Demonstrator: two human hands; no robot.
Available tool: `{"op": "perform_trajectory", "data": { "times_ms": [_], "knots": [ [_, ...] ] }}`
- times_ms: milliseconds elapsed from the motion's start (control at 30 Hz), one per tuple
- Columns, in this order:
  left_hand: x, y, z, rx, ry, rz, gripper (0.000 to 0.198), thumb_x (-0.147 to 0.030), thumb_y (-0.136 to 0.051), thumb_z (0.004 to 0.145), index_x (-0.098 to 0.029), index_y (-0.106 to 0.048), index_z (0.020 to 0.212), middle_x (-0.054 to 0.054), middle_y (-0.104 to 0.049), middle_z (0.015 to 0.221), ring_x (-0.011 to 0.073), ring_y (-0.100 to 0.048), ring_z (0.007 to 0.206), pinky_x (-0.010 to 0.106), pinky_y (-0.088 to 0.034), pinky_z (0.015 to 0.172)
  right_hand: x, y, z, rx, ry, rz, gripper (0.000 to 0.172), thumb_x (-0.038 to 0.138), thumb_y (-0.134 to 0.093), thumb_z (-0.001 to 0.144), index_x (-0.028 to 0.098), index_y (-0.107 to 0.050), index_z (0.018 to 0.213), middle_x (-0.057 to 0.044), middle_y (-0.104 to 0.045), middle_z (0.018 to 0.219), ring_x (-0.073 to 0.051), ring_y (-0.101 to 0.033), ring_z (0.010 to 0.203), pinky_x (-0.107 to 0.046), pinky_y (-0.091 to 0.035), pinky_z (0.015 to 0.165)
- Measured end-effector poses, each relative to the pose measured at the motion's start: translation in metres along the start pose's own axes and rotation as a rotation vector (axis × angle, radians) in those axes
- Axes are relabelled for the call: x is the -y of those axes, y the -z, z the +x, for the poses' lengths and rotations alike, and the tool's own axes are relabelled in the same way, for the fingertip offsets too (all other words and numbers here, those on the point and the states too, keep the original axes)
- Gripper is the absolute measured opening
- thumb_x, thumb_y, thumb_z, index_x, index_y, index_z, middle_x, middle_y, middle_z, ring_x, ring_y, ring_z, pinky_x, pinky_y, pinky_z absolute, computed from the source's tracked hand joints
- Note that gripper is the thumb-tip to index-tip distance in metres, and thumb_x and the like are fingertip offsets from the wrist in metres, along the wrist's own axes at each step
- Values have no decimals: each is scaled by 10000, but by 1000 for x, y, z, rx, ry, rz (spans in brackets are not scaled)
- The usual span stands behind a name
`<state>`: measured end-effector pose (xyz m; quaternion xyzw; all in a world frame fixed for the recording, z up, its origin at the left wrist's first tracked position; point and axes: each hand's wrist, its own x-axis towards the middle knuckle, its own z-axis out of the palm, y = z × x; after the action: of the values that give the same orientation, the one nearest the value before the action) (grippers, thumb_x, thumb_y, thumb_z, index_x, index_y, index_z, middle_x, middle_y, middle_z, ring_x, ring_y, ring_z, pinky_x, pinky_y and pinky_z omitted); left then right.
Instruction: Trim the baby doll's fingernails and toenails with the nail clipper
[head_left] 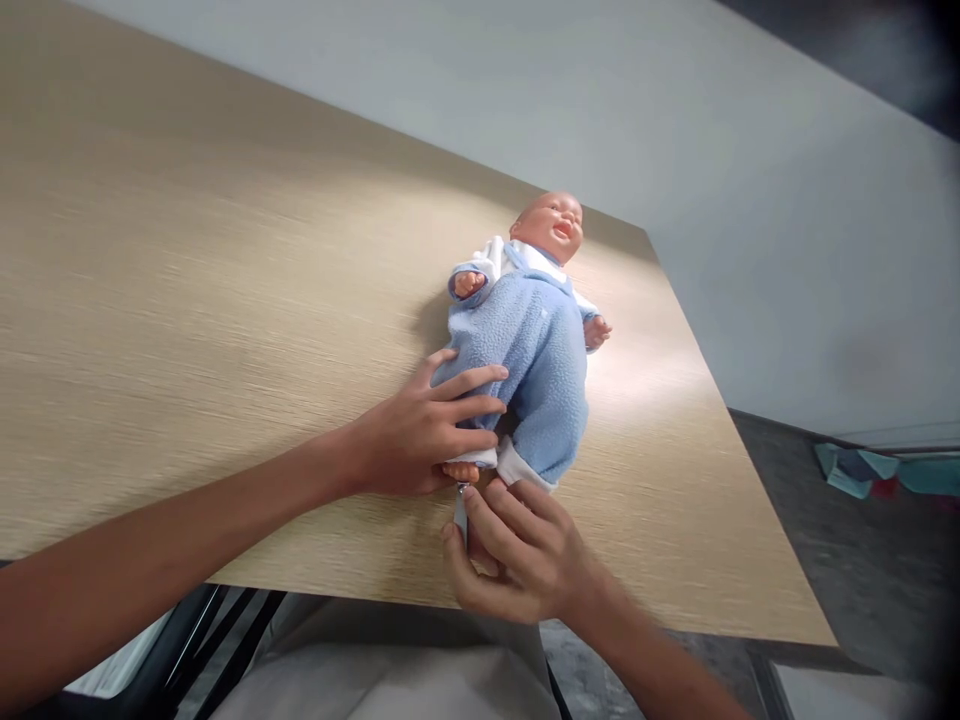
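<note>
A baby doll (544, 310) in fleecy blue overalls and a white top lies on its back on the wooden table, head at the far side and feet towards me. My left hand (431, 425) holds the leg on the left, its fingers spread across the trouser. The bare toes (460, 470) of that foot stick out below the white cuff. Between thumb and fingers of my right hand (517, 550) is a small silvery nail clipper (461, 520), its tip at those toes. Part of the clipper is hidden by my fingers.
The light wooden table (187, 300) reaches to a pale wall (750, 200) at the back. Its right edge slopes down towards me. On the dark floor at the right lie teal things (855, 470). A dark chair (187, 650) shows below the front edge.
</note>
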<state>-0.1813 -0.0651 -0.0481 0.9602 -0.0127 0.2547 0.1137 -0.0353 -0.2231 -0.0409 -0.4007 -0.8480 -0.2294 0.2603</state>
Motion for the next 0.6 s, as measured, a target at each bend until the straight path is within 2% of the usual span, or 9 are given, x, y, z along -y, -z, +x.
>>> {"op": "perform_trajectory", "data": {
  "times_ms": [133,300,500,600],
  "knots": [
    [1,3,0,-13,-11,-22,162,-327,-585,955,-203,-667,1018,93,-672,1305,322,-402,1461,613,-185,1177,2,-4,-2,1,-36,-2,160,146,-727,761,225,-631,862,-32,-649,873,-174,-607,804,-329,-522,655],
    [3,4,0,-22,-18,-68,141,-293,-617,910,-205,-670,1007,84,-694,1271,321,-416,1453,602,-180,1186,1,-3,-3,42,-18,-11,254,141,-717,763,267,-633,966,-15,-633,891,-178,-591,822,-319,-491,646],
    [4,1,-2,-93,-30,-82,149,-323,-614,928,-191,-663,978,84,-723,1203,327,-449,1434,583,-205,1183,-3,1,4,72,28,6,281,111,-704,764,266,-644,990,-20,-630,842,-179,-566,774,-307,-432,594],
    [5,2,-2,-87,-33,-75,159,-335,-601,946,-188,-653,980,83,-725,1196,320,-449,1436,575,-210,1177,-2,0,6,86,9,34,307,90,-686,757,267,-648,1005,-15,-631,822,-175,-548,747,-314,-433,598]
  ]
}}
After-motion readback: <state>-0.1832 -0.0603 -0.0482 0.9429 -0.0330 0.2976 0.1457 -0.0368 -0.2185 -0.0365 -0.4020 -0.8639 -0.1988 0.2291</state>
